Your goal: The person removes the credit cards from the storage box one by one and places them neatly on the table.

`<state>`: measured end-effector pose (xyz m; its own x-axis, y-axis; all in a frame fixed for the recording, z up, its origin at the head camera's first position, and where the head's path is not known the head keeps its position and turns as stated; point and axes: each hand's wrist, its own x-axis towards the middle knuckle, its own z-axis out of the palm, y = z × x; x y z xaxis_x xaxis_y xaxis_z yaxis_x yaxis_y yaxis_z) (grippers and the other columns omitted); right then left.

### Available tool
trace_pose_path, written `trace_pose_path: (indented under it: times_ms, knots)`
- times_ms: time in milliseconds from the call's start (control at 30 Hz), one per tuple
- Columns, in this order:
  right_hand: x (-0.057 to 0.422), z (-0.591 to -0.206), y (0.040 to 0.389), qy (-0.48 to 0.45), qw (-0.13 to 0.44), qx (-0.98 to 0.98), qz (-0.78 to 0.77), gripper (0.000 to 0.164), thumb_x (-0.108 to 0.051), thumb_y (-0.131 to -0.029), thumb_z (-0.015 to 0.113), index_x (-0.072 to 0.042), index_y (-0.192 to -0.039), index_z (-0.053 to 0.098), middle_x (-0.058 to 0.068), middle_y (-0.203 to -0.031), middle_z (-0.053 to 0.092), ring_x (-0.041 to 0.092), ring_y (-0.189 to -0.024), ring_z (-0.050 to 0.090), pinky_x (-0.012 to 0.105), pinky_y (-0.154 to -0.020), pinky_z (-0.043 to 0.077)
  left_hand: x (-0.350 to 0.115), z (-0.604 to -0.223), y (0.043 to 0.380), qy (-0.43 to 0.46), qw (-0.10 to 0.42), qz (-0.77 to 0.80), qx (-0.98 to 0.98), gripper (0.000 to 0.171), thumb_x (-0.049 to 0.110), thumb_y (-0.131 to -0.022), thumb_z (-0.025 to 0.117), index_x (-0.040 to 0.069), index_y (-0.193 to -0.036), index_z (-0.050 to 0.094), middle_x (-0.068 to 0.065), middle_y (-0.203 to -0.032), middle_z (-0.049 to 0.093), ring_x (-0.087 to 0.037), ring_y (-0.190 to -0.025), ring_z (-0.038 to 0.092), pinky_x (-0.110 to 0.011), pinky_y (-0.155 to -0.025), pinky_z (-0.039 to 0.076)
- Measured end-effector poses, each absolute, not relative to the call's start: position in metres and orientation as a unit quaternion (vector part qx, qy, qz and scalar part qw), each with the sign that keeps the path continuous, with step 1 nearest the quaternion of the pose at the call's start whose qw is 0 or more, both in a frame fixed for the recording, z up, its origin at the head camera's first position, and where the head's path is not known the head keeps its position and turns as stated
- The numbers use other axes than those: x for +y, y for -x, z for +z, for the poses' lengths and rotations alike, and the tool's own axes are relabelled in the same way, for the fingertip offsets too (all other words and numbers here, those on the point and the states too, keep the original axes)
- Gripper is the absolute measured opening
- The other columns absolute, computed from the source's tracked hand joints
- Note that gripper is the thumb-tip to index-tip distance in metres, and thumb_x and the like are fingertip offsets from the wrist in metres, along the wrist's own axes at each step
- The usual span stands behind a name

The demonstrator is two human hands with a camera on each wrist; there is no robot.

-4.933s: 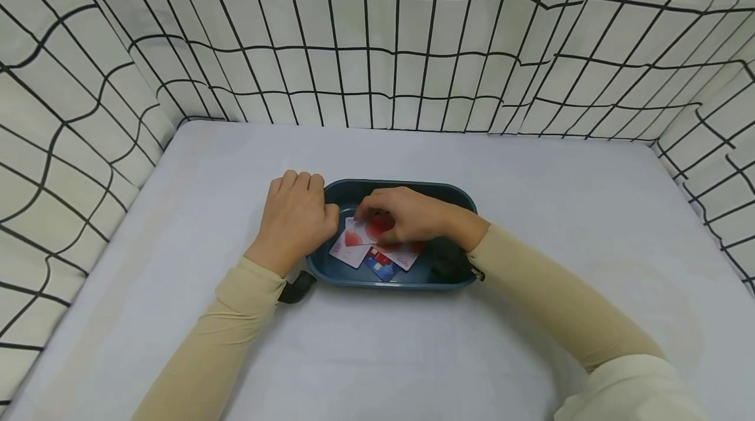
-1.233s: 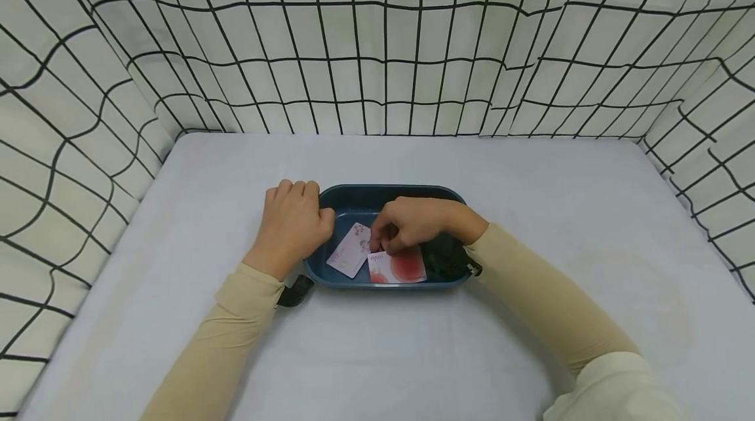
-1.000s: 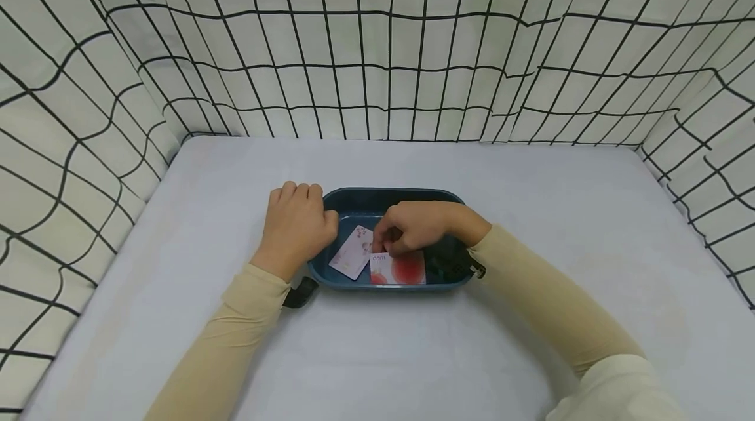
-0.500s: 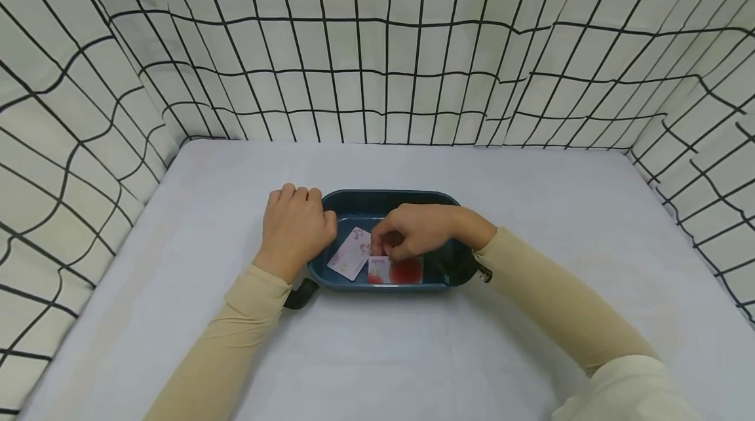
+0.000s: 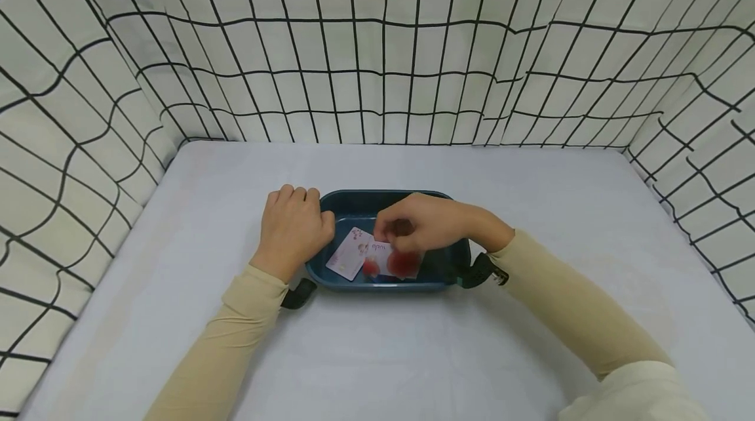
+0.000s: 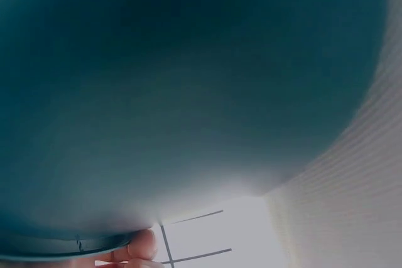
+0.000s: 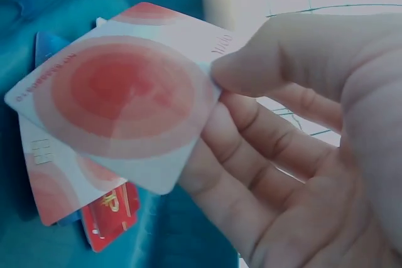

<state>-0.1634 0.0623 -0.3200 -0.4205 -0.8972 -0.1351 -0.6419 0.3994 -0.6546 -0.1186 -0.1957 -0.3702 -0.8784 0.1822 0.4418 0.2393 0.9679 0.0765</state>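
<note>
My left hand [image 5: 295,227] grips the left end of a dark teal oval tray [image 5: 349,221]; fingertips [image 6: 143,246] show at its rim in the left wrist view, where the tray's outside fills most of the picture. Over the tray my right hand [image 5: 426,221] pinches a white card with red circles [image 7: 125,92] between thumb and fingers, by one end. Under it lie a similar card with a chip drawing [image 7: 43,177], a red card [image 7: 112,218] and a blue one [image 7: 48,48], all partly hidden. A pale pink flowered card [image 5: 348,256] lies to the left in the tray.
White cloth covers the table [image 5: 377,355]. White walls with a black grid [image 5: 383,73] stand at the back and both sides. Black wrist devices hang below the left wrist [image 5: 299,294] and right wrist [image 5: 476,272], the right one at the tray's front right corner.
My right hand pinched a circle-patterned card farther left at first, then held one near the front wall. Now that hand has risen slightly rightward, raising the card. The left hand keeps its grip.
</note>
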Motion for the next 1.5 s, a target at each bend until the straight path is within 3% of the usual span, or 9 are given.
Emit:
trace_pose_path:
  times_ms: [600,1067,1267,1500]
  knots:
    - [0.109,-0.300,0.154,0.424,0.185,0.797,-0.387,0.020,-0.004,-0.095,0.063,-0.012,-0.112,0.069,0.001,-0.100,0.066,0.018,-0.091,0.064,0.028,-0.084,0.060,-0.196,-0.366,0.122,0.109,0.143,-0.078,-0.981,0.021,0.019,-0.091,0.047,0.002,-0.080,0.051,-0.016,-0.077,0.052,-0.038,-0.085,0.049,-0.052,-0.084,0.040]
    - [0.147,-0.307,0.156,0.335,0.134,0.816,-0.452,0.020,-0.007,-0.097,0.063,-0.010,-0.116,0.068,0.006,-0.111,0.066,0.025,-0.103,0.062,0.029,-0.083,0.060,-0.192,-0.366,0.126,0.113,0.168,-0.081,-0.976,0.021,0.017,-0.090,0.046,0.002,-0.077,0.052,-0.015,-0.075,0.055,-0.037,-0.084,0.051,-0.051,-0.089,0.043]
    - [0.164,-0.317,0.156,0.294,0.106,0.818,-0.483,0.018,-0.005,-0.096,0.062,-0.008,-0.113,0.067,0.007,-0.107,0.064,0.023,-0.097,0.062,0.030,-0.075,0.059,-0.192,-0.367,0.126,0.115,0.167,-0.079,-0.976,0.021,0.017,-0.090,0.045,0.003,-0.075,0.049,-0.014,-0.073,0.051,-0.036,-0.082,0.046,-0.052,-0.086,0.039]
    - [0.181,-0.328,0.152,0.266,0.104,0.818,-0.500,0.018,-0.005,-0.097,0.062,-0.007,-0.114,0.067,0.004,-0.108,0.064,0.021,-0.096,0.063,0.030,-0.075,0.060,-0.195,-0.366,0.121,0.115,0.169,-0.067,-0.977,0.021,0.018,-0.090,0.044,0.004,-0.074,0.048,-0.013,-0.072,0.050,-0.034,-0.077,0.045,-0.051,-0.082,0.039]
